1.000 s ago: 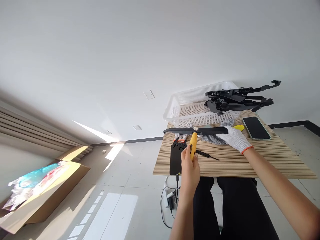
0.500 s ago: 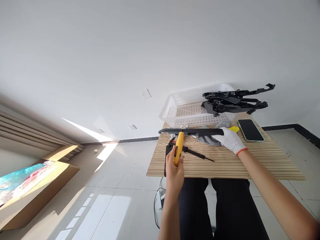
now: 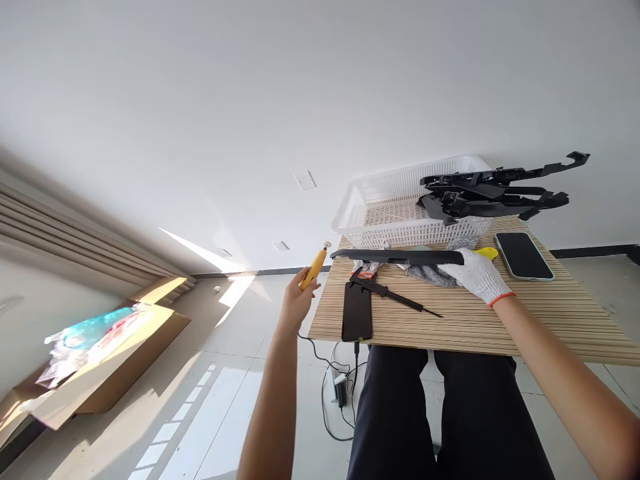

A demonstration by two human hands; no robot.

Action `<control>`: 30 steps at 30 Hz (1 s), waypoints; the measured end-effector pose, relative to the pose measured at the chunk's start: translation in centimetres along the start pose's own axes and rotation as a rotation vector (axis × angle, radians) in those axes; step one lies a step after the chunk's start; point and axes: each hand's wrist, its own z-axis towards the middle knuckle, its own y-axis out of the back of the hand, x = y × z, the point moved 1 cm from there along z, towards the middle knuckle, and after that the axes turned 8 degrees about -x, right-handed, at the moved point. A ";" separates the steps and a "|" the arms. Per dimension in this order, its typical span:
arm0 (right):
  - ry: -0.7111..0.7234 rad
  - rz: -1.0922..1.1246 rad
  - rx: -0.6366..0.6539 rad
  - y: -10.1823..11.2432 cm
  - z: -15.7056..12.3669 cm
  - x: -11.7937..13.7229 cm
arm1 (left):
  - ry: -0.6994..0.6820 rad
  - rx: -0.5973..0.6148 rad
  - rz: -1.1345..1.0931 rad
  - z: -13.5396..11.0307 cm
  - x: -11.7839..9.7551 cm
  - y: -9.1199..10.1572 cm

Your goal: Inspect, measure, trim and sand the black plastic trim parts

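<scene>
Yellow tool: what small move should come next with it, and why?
Perhaps ease the yellow tool rightward onto the black strip: the left hand holds the tool out by the strip's left end, while the gloved right hand grips the other end.

Slim yellow tool [image 3: 314,268] with a small, round, pale tip, held aslant and pointing to one o'clock. At three o'clock from it, a long, narrow black strip [image 3: 400,257], held by its three-o'clock end, stretched nearly level from nine to three, tapering at nine, near the pale tip.
</scene>
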 end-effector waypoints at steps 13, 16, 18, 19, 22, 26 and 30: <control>-0.058 0.035 0.033 0.7 -0.7 1.3 | -0.144 0.225 0.095 -1.8 -0.2 0.0; -0.062 0.048 0.037 0.5 -0.6 0.9 | -0.200 0.310 0.124 -2.6 -0.9 -0.6; -0.057 0.046 0.035 0.4 -0.6 0.7 | -0.249 0.333 0.145 -3.0 -1.4 -1.1; -0.051 0.042 0.029 0.3 -0.5 0.6 | -0.274 0.338 0.153 -3.2 -1.6 -1.4; -0.032 0.023 0.013 0.2 -0.3 0.3 | -0.339 0.376 0.162 -3.9 -2.1 -2.3; -0.029 0.010 0.015 0.1 -0.2 0.2 | -0.387 0.443 0.177 -4.9 -2.4 -3.5; -0.034 0.015 0.013 0.1 -0.3 0.4 | -0.438 0.512 0.205 -5.6 -3.0 -4.5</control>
